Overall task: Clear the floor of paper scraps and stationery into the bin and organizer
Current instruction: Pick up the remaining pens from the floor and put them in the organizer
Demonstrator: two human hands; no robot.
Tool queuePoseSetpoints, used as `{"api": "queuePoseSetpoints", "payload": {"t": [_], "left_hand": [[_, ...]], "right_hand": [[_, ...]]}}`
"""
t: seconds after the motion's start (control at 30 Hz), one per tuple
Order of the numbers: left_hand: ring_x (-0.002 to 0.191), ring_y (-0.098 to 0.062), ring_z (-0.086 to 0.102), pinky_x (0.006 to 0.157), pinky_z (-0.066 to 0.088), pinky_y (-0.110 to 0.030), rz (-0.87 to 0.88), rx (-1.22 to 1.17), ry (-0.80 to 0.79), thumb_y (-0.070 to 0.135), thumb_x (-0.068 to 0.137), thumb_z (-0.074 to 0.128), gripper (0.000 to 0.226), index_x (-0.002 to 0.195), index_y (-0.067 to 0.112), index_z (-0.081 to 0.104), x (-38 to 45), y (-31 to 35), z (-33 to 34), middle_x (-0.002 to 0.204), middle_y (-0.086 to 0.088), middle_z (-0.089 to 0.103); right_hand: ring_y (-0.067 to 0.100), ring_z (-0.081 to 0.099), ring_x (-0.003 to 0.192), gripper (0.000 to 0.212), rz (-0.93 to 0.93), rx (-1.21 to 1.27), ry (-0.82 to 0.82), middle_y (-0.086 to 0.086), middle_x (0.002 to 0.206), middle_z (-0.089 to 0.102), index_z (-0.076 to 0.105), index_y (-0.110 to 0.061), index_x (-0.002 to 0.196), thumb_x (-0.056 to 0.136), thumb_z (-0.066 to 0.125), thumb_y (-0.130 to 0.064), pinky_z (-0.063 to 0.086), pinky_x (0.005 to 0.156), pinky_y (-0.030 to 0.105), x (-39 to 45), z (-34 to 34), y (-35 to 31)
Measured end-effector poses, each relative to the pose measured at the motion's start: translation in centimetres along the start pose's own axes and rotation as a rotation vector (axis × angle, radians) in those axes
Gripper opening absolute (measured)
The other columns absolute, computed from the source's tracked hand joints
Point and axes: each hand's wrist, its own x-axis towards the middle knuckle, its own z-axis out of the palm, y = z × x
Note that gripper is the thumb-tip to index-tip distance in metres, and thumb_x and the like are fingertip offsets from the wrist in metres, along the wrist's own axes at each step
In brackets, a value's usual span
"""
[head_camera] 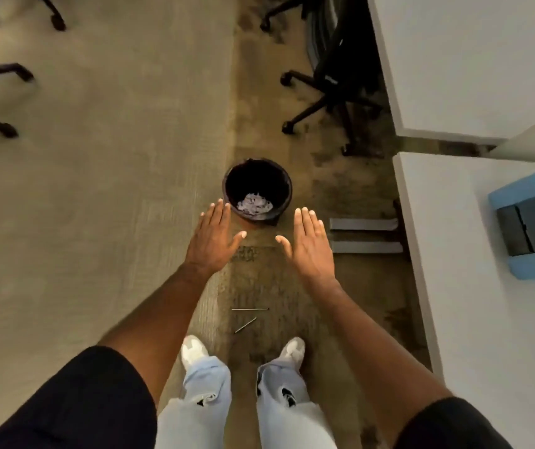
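Both hands held out flat over the floor, palms down, fingers straight and spread, gripping nothing: left hand (215, 236) just short of the round black plastic bin (257, 192), right hand (308, 243) level with it, nearer the desk.

Crumpled pale paper scraps (254, 203) already at the bottom of the bin. No loose paper visible on the beige and brown carpet (97, 189). Left to collect, by the look of it — two thin dark pencil-like sticks (249, 317) on the carpet just ahead of the white shoes (194, 350), lying close together but not touching.

Blue plastic desk organizer (533, 222) on the white desk (473, 286) at right, with dark blocks in its near compartment.

Advice for the step, as a judgement: bend at the knees, not from the waist; pinch each stick near its middle, or roll both together and lift as a pair; keep the tips pointed away from the palm; carry to the organizer, not the bin. Two grey flat strips (365, 234) by the desk foot — fixtures or litter, impossible to say; worth a check before finishing.

No brand, label or legible writing anywhere.
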Motion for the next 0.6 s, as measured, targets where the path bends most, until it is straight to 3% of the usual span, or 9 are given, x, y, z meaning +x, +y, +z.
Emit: {"api": "queuePoseSetpoints", "payload": {"t": [0.37, 0.47, 0.6], "left_hand": [[0.154, -0.030, 0.009, 0.126, 0.011, -0.046, -0.027, 0.044, -0.270, 0.051, 0.101, 0.037, 0.077, 0.157, 0.005, 0.012, 0.0, -8.8, 29.5, 0.166, -0.016, 0.013], [0.152, -0.031, 0.017, 0.125, 0.016, -0.046, -0.016, 0.080, -0.345, 0.050, 0.099, 0.042, 0.076, 0.157, 0.007, 0.017, -0.8, -11.0, 38.1, 0.164, -0.015, 0.021], [0.136, -0.035, 0.041, 0.114, 0.035, -0.048, -0.025, 0.174, -0.469, 0.045, 0.095, 0.050, 0.065, 0.146, 0.008, 0.035, -2.7, -13.0, 47.9, 0.149, -0.017, 0.043]], "right_hand": [[0.025, 0.009, 0.155, 0.077, 0.109, 0.099, -0.170, 0.012, 0.166, 0.015, 0.014, -0.007, 0.158, 0.101, 0.029, -0.057, 0.011, 0.126, 0.042, 1.7, 31.0, 7.0], [0.029, 0.020, 0.152, 0.073, 0.005, 0.049, -0.191, 0.014, 0.163, 0.025, 0.023, -0.007, 0.156, 0.101, 0.036, -0.053, 0.022, 0.124, 0.043, 1.1, 40.2, 8.7], [0.032, 0.030, 0.148, 0.066, -0.196, 0.048, -0.347, 0.016, 0.159, 0.034, 0.032, -0.006, 0.153, 0.100, 0.051, -0.041, 0.032, 0.118, 0.046, -0.1, 50.6, 9.9]]}}
